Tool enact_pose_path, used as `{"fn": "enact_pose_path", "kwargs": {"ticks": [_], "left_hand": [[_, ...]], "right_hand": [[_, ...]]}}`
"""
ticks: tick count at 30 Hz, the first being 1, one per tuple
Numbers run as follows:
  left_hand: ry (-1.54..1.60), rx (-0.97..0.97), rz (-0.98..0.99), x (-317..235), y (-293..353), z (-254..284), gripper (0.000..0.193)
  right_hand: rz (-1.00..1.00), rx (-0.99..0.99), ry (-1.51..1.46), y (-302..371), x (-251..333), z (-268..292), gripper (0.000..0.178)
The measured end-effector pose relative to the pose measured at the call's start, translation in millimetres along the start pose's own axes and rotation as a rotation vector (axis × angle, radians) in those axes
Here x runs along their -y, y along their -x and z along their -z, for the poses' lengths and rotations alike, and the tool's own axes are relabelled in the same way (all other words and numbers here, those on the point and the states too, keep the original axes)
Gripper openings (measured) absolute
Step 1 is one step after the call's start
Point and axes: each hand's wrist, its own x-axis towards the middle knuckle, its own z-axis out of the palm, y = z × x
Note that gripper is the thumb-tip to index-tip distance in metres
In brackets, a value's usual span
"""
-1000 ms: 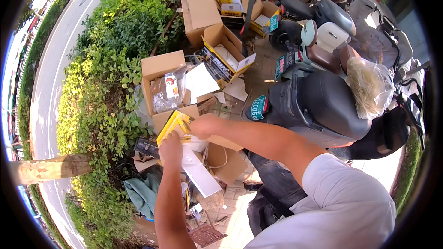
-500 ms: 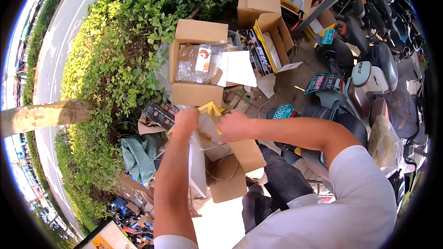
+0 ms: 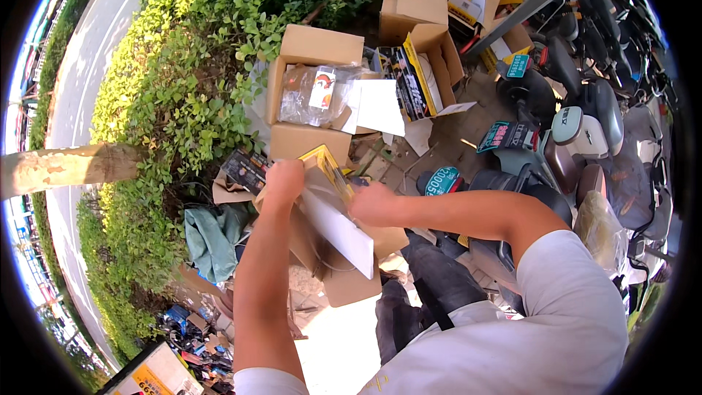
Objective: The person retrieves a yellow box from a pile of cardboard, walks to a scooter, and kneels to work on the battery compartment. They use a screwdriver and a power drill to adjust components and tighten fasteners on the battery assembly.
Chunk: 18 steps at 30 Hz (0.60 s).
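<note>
Head view: both hands meet over a small yellow-edged box [image 3: 327,163] held up in front of the person, above an open brown carton [image 3: 344,278] whose flap hangs below. The left hand [image 3: 284,178] is closed around the box's left end, fingers curled over it. The right hand [image 3: 371,202] sits at the lower right end; it looks closed on the box or on the white sheet [image 3: 340,227] that slopes down from it, but which of the two I cannot tell. The box's long axis runs from upper left to lower right, so each hand has one end, the left a little higher and farther out

Beyond the hands lies an open cardboard box [image 3: 311,47] holding clear plastic bags [image 3: 314,95], with a white paper [image 3: 379,106] beside it and a second open box of dark packages [image 3: 428,77] to its right. A green hedge [image 3: 183,88] fills the left, a teal cloth [image 3: 213,238] lies below it, and parked scooters [image 3: 585,132] crowd the right. Nothing stands between the hands and the carton beneath
</note>
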Motion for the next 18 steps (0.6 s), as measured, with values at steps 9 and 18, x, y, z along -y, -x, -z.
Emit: {"fn": "enact_pose_path", "kwargs": {"ticks": [9,18], "left_hand": [[-0.059,-0.018,-0.056,-14.0,15.5,16.9,0.011],[-0.022,0.007,0.091,21.3,23.8,-5.4,0.011]], "right_hand": [[-0.061,0.657,-0.349,-46.0,-31.4,13.1,0.038],[-0.112,0.43,-0.428,9.3,1.8,18.9,0.047]]}}
